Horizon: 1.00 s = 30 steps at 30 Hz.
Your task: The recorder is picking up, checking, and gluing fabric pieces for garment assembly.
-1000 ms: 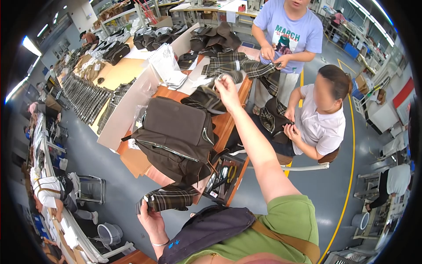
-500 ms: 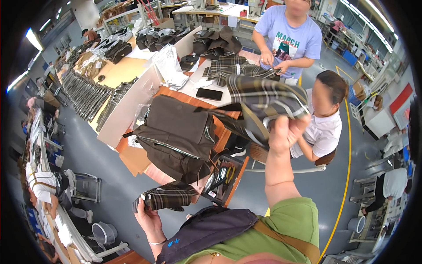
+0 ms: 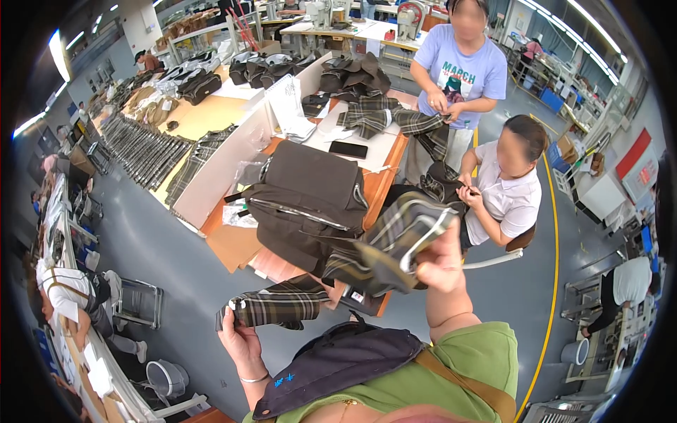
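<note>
My left hand (image 3: 240, 344) pinches the end of a dark plaid fabric piece (image 3: 285, 303), which stretches out to the right over the floor. In my right hand (image 3: 441, 259), raised in front of the table, another stretch of plaid fabric (image 3: 395, 236) is gripped, blurred by motion. Whether the two stretches are joined I cannot tell. Behind them a dark brown backpack (image 3: 314, 176) with a pale zip lies on the wooden table, its lower part partly covered by the plaid cloth.
A phone (image 3: 348, 149) and plaid pieces (image 3: 370, 116) lie farther back on the table. A drawer (image 3: 363, 299) stands pulled out below. One co-worker (image 3: 462, 70) stands at the far right; another (image 3: 508, 183) sits nearer, handling dark cloth. A partition (image 3: 240, 151) borders the left.
My right hand has come down and toward me with its plaid fabric, which now hangs lower, before the backpack and drawer. The left hand keeps its hold, nearly in place.
</note>
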### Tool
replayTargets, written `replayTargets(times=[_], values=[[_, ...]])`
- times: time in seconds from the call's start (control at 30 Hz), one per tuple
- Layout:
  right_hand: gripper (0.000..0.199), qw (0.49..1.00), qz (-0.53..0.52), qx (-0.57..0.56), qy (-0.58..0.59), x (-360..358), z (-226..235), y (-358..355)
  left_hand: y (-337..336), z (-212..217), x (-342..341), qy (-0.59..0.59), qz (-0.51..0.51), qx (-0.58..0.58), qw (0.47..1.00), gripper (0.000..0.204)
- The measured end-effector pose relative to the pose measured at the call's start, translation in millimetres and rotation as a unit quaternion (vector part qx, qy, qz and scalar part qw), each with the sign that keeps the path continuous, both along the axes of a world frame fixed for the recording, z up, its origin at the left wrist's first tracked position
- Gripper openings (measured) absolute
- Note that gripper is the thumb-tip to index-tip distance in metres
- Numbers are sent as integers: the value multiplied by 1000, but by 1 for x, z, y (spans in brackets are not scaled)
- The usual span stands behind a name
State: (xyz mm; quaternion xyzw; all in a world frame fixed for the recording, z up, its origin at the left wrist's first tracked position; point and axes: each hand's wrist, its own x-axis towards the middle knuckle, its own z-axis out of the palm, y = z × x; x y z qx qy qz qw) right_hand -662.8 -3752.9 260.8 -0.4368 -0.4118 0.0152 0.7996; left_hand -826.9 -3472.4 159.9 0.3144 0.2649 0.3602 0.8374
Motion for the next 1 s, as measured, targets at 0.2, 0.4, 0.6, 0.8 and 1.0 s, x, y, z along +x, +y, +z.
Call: replayTargets(times=[0.2,0.4,0.6,0.8,1.0], values=[[68,982,143,-112,-58,-50,-5,66,55,-19,-72,-42,39,21,998,14],[72,959,203,-198,-12,-100,-15,133,99,-32,-145,-40,111,33,993,15],[69,915,281,-243,155,-135,-51,188,118,-46,-198,-50,160,-8,986,14],[59,902,278,-279,176,-150,-88,215,131,-59,-231,-66,181,-27,981,14],[58,892,280,-293,202,-169,-109,226,134,-61,-247,-51,195,-25,979,14]])
